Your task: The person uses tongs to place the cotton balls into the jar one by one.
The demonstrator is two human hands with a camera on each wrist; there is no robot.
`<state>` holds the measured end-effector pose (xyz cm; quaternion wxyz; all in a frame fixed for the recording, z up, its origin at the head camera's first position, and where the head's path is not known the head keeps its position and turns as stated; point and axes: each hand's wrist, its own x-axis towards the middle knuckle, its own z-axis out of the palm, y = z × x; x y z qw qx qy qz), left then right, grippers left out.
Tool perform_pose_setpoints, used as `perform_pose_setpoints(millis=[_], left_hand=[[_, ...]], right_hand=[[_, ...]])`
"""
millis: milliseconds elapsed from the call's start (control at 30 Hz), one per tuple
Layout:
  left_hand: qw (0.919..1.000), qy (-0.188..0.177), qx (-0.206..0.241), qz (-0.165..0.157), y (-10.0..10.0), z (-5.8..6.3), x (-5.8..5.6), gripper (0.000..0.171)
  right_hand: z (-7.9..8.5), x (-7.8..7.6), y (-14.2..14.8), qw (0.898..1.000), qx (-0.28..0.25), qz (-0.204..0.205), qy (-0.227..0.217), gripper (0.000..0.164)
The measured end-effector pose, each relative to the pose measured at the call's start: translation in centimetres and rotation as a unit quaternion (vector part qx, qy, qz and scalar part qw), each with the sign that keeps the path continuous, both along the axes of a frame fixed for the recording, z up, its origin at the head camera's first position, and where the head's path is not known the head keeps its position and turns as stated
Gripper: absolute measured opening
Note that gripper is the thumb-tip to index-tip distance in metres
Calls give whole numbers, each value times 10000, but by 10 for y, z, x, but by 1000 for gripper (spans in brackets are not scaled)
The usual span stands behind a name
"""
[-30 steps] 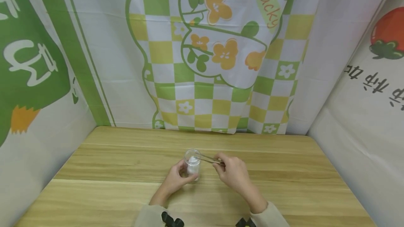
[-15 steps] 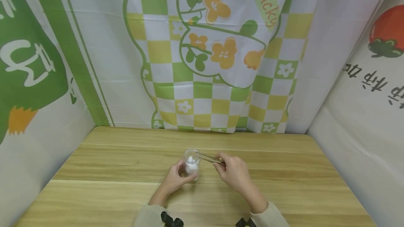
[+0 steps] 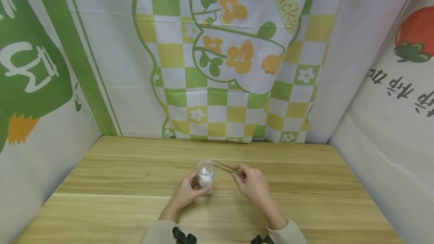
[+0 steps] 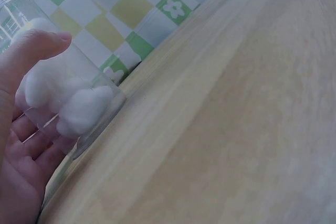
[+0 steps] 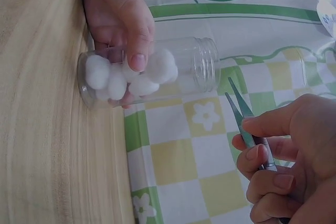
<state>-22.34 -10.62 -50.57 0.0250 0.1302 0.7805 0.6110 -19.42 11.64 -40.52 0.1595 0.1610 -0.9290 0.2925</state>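
Observation:
A clear jar [image 3: 205, 165] stands upright on the table, its mouth uncovered. Several white cotton balls [image 5: 113, 80] fill its lower part, as the right wrist view shows. My left hand [image 3: 185, 195] grips the jar, thumb on the near side and fingers round the other [image 4: 37, 142]. In my right hand [image 3: 252, 185] are metal tweezers [image 5: 240, 111], pinched between thumb and fingers. Their tips stand slightly apart with nothing between them, just right of the jar's rim and outside it.
The wooden table [image 3: 135, 168] reaches back to a hanging cloth with green and yellow checks [image 3: 217, 97]. White printed cloth walls [image 3: 390, 131] close off both sides.
The tweezers have drawn back to the right, from over the jar's mouth to outside its rim. A cotton ball at their tips is now down in the jar. The left hand holds still.

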Motion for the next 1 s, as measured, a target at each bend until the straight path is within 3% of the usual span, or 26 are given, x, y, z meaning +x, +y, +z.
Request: perform_pose_setpoints(millis=[1000], left_hand=[[10000,14,-27,35,0,-1,0,66]], right_hand=[[-9,-5,15,9976,-402,-162,-543,11]])
